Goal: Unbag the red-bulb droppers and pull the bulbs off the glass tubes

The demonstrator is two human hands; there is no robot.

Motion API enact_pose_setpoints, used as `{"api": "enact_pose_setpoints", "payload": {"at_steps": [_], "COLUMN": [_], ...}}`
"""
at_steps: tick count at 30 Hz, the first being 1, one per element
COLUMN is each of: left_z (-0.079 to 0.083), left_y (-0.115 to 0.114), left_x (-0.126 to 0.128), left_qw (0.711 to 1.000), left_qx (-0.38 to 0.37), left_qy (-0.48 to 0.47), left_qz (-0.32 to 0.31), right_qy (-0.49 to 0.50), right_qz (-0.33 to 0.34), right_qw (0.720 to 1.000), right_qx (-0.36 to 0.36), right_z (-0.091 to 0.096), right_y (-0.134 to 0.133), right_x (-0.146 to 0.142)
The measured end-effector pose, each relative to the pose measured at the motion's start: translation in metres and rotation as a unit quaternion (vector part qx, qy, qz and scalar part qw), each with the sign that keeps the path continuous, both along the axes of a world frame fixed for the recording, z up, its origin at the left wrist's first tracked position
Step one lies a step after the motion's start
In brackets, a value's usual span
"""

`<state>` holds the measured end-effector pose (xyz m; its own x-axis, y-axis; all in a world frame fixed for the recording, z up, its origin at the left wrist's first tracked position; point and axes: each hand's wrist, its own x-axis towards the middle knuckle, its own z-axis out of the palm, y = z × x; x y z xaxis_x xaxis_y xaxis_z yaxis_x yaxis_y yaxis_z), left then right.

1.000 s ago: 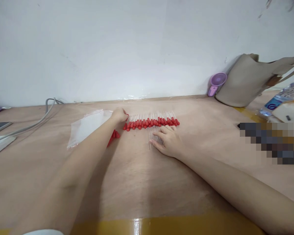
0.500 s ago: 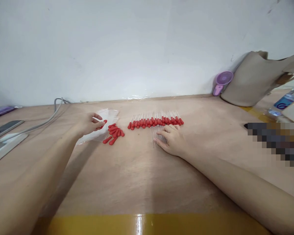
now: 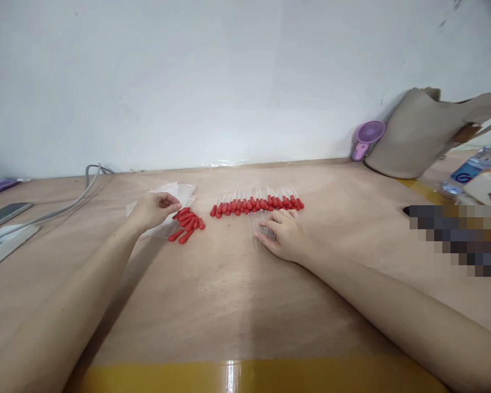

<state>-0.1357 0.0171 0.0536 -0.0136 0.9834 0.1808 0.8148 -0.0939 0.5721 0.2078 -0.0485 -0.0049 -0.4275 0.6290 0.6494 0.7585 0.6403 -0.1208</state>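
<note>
My left hand [image 3: 159, 210] is over the left edge of a small pile of red rubber dropper bulbs [image 3: 192, 221]. Its thumb and fingers are pinched together at a red rubber bulb [image 3: 175, 216], partly hidden below the fingertips. Under and behind that hand lie clear plastic bags [image 3: 182, 192]. My right hand [image 3: 285, 234] rests on a bunch of thin clear glass tubes [image 3: 265, 232], thumb and fingers apart across them; the palm hides part of the bunch. Just beyond it is a row of glass droppers with red bulbs [image 3: 239, 206], bulbs toward me.
A purple handheld fan [image 3: 369, 134] leans by a beige bag [image 3: 409, 134] at the back right, near a water bottle [image 3: 470, 169]. To the left are a phone [image 3: 6, 214], a grey cable [image 3: 71, 206] and a white power strip [image 3: 12, 245]. A white wall stands behind.
My left hand has moved right and slightly down with a red bulb, from over the bags to the bulb pile. My right hand stays on the glass tubes. The view has shifted slightly.
</note>
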Motion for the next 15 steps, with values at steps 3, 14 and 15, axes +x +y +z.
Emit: {"api": "enact_pose_setpoints", "payload": {"at_steps": [3, 14, 15], "left_z": [0.001, 0.01, 0.009], "left_y": [0.0, 0.001, 0.003], "left_x": [0.001, 0.068, 0.073], "left_qw": [0.999, 0.966, 0.962], "left_qx": [0.028, 0.035, 0.022], "left_qy": [0.023, 0.253, 0.272], "left_qz": [0.017, -0.036, -0.03], "right_qy": [-0.001, 0.0, 0.001], "right_qz": [0.0, -0.002, -0.002], "right_qw": [1.0, 1.0, 1.0], "right_qx": [-0.002, -0.008, -0.006], "right_z": [0.0, 0.002, 0.002], "right_y": [0.0, -0.001, -0.001], "right_x": [0.0, 0.0, 0.0]}}
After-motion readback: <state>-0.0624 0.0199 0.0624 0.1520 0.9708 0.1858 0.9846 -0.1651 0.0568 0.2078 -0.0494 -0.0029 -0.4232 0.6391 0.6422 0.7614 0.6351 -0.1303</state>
